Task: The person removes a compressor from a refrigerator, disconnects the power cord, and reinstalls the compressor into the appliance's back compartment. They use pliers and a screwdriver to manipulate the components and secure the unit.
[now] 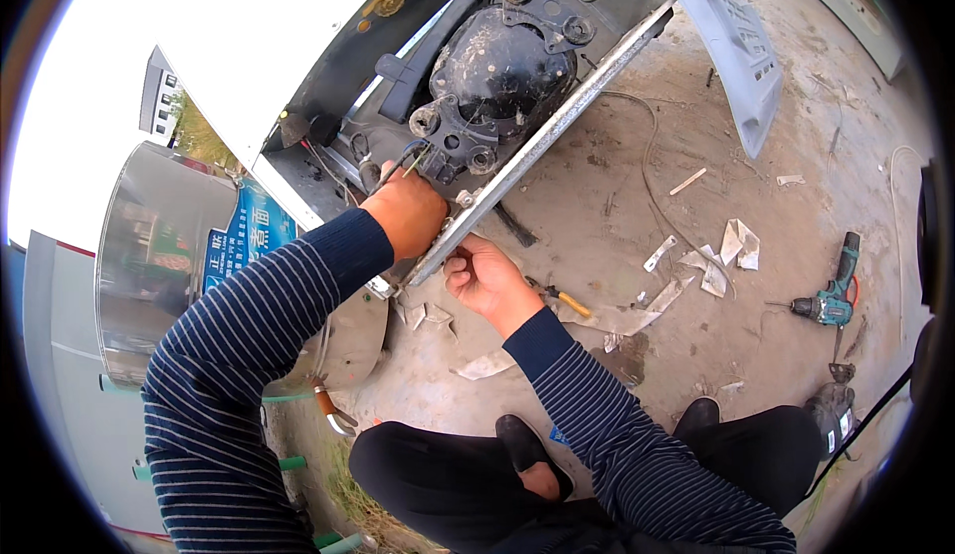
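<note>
I have the left hand (410, 216) just inside the metal edge (557, 126) of the cabinet (229, 27), its fingertips hidden near the wires (413, 148), so I can't tell whether it grips anything. The right hand (489, 280) is outside that edge, fingers curled close to it; whether they pinch something I can't tell either. A steel drum (149, 266) crowds the left; I see more room rightward over the floor (796, 186), where a drill (829, 303) lies well apart. Inside the cabinet, the black domed unit (502, 62) looks smudged and dusty, with dark brackets at its ends
</note>
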Tool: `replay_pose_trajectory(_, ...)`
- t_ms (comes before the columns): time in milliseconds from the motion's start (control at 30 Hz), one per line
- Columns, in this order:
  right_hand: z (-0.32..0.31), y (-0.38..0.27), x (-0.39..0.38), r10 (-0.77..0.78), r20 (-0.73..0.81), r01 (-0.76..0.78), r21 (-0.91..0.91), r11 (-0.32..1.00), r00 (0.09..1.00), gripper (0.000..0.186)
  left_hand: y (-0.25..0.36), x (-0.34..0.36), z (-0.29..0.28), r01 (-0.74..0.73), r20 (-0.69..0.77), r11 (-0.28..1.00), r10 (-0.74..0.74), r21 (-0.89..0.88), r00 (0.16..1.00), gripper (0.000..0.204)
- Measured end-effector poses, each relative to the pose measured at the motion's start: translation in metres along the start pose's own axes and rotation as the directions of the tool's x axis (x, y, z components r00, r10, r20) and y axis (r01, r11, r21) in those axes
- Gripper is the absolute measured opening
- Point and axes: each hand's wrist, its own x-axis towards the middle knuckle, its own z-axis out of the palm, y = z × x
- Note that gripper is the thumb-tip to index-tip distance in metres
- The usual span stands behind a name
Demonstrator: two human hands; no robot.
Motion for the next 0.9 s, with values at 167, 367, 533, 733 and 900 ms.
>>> replay_pose_trajectory(167, 0.006, -0.006, -0.010, 0.074, -0.051, -0.076, -0.031, 0.997, 0.996, 0.015, 0.002, -0.006, -0.010, 0.024, 0.007, 1.000, -0.024, -0.014, 1.000, 0.023)
replay_pose_trajectory(367, 0.005, -0.004, -0.008, 0.038, -0.038, -0.039, -0.038, 0.999, 0.999, 0.015, -0.002, -0.007, -0.018, 0.000, 0.020, 0.995, 0.002, -0.096, 1.000, 0.025)
replay_pose_trajectory(533, 0.000, -0.002, -0.001, 0.047, -0.039, -0.047, -0.016, 0.999, 0.998, 0.015, -0.007, -0.003, -0.012, -0.009, 0.031, 0.993, 0.013, -0.116, 0.999, 0.027)
replay_pose_trajectory(733, 0.001, -0.004, -0.004, 0.067, -0.022, -0.068, -0.033, 0.997, 0.998, 0.016, -0.009, -0.004, -0.006, 0.009, -0.022, 0.989, -0.013, -0.149, 1.000, 0.026)
replay_pose_trajectory(900, -0.006, -0.002, 0.000, 0.091, -0.028, -0.091, 0.025, 0.996, 0.995, 0.011, -0.006, -0.002, -0.022, 0.030, 0.056, 0.991, -0.023, -0.134, 0.998, 0.024)
